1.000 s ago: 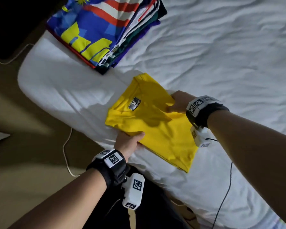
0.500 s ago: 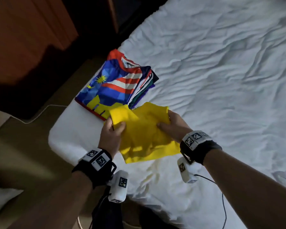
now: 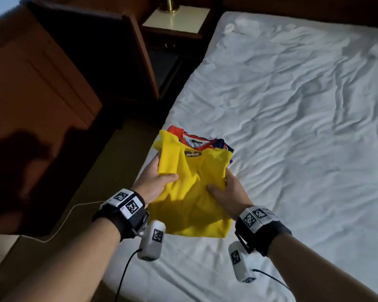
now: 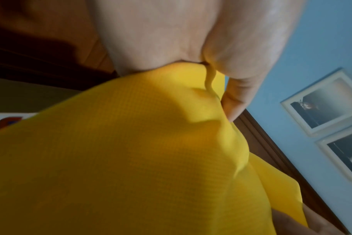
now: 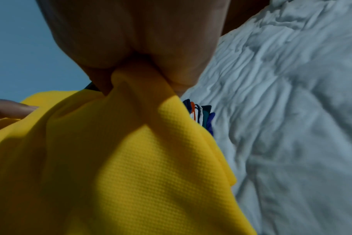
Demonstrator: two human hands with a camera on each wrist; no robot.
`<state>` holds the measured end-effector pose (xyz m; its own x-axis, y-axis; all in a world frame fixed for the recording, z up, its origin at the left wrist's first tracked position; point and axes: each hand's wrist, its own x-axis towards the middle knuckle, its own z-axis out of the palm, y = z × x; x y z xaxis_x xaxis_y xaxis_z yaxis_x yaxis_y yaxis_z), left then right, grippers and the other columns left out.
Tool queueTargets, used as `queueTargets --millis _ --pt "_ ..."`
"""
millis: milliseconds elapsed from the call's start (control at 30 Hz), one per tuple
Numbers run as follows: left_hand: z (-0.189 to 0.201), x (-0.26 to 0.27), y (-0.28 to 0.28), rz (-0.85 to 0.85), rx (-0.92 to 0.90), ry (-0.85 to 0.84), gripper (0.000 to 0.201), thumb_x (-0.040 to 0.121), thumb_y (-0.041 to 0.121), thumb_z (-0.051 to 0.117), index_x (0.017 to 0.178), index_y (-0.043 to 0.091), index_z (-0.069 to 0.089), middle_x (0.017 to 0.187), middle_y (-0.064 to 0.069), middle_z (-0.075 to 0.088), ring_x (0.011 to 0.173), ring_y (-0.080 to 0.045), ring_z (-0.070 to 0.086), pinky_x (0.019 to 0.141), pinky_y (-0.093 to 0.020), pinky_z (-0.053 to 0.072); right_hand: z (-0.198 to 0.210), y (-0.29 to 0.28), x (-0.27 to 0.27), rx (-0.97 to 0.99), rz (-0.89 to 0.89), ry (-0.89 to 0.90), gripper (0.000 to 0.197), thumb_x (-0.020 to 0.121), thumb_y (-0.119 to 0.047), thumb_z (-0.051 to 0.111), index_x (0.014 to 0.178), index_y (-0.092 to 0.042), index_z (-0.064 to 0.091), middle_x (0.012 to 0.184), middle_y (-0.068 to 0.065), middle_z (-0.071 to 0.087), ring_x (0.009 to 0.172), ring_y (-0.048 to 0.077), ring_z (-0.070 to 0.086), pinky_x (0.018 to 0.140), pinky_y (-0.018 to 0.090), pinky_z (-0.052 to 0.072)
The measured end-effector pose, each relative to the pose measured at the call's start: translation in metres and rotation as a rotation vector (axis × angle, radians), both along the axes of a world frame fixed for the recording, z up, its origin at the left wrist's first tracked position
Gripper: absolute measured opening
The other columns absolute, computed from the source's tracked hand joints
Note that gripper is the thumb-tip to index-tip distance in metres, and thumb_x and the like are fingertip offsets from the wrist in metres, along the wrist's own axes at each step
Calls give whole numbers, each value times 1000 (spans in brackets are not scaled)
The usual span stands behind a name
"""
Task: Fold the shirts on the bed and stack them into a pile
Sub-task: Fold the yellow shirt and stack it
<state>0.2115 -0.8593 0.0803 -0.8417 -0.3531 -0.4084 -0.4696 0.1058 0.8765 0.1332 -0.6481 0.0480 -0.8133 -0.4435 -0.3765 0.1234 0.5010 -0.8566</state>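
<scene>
I hold a folded yellow shirt (image 3: 192, 192) up over the bed's left edge, collar label away from me. My left hand (image 3: 156, 182) grips its left side, thumb on top, and my right hand (image 3: 225, 190) grips its right side. Behind and partly under the shirt lies the pile of folded shirts (image 3: 207, 141), only its red, white and blue top edge showing. In the left wrist view the yellow shirt (image 4: 131, 159) is pinched under my thumb. In the right wrist view the yellow shirt (image 5: 131, 159) bunches between my fingers, with the pile (image 5: 201, 116) just beyond.
The white wrinkled bed sheet (image 3: 292, 127) spreads to the right and far side. A wooden cabinet (image 3: 42, 94) stands on the left, a nightstand (image 3: 177, 18) at the bed's head. A white cable (image 3: 74, 214) runs across the floor.
Both hands have lifted the folded yellow shirt off the sheet and carried it over to the pile, which it now mostly covers. The head view has tilted up toward the headboard.
</scene>
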Motion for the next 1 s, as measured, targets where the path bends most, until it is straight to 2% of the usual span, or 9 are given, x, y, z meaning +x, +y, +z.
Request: queueTargets --millis 233,333,500,567,600,667,800,933,1000 --pt "-11 -61 -73 -141 102 -15 60 89 9 70 124 52 48 129 3 63 119 -21 60 106 -53 45 -4 -57 -14 -49 -173 -12 46 91 -25 69 132 -25 49 121 -4 65 104 14 65 88 36 56" --pt "-24 -88 -91 -111 104 -28 58 88 6 71 125 47 53 124 2 67 114 -20 64 103 -51 49 -12 -69 -37 -37 -247 -18 45 90 -24 71 130 -26 50 118 -4 66 102 17 66 87 37 56" --pt "-83 -92 -111 -91 -134 -377 93 80 58 73 153 17 33 143 -15 53 127 -37 54 105 -51 46 -93 -56 -57 415 -223 -220 86 74 -64 68 144 -28 34 129 10 62 112 34 62 92 54 53" --pt "-103 -72 -111 -164 -191 -494 69 89 55 65 139 11 50 133 -12 57 121 -35 55 96 -38 46 -110 -44 -43 574 -135 -270 79 85 -62 61 147 -21 35 128 13 62 113 32 61 95 49 51" --pt "-113 -62 -110 -188 -199 -532 44 93 51 62 118 15 61 114 -7 62 111 -31 57 88 -33 43 -113 -41 -33 595 -120 -280 72 88 -58 60 145 -19 39 125 12 64 109 31 63 94 45 51" --pt "-126 -42 -107 -230 -202 -563 28 95 50 60 84 25 52 84 5 54 94 -25 55 81 -33 41 -115 -39 -14 562 -142 -313 58 92 -50 61 137 -16 48 115 9 68 100 28 65 88 39 52" --pt "-146 -18 -104 -215 -169 -589 60 86 60 65 118 10 57 118 -12 63 107 -37 61 87 -43 53 -126 -43 13 503 -160 -356 46 92 -37 64 131 -14 53 104 10 69 89 26 67 77 36 53" --pt "-147 -14 -102 -183 -125 -569 31 91 45 68 84 19 52 99 -6 62 87 -29 62 86 -51 57 -135 -51 26 479 -253 -315 47 88 -33 70 128 -13 54 103 7 63 88 25 63 71 33 52" --pt "-148 -14 -103 -145 -71 -553 36 91 41 69 108 11 60 109 1 58 95 -26 61 81 -46 60 -135 -52 29 488 -308 -302 40 87 -33 71 119 -16 55 100 5 62 81 22 61 62 30 48"
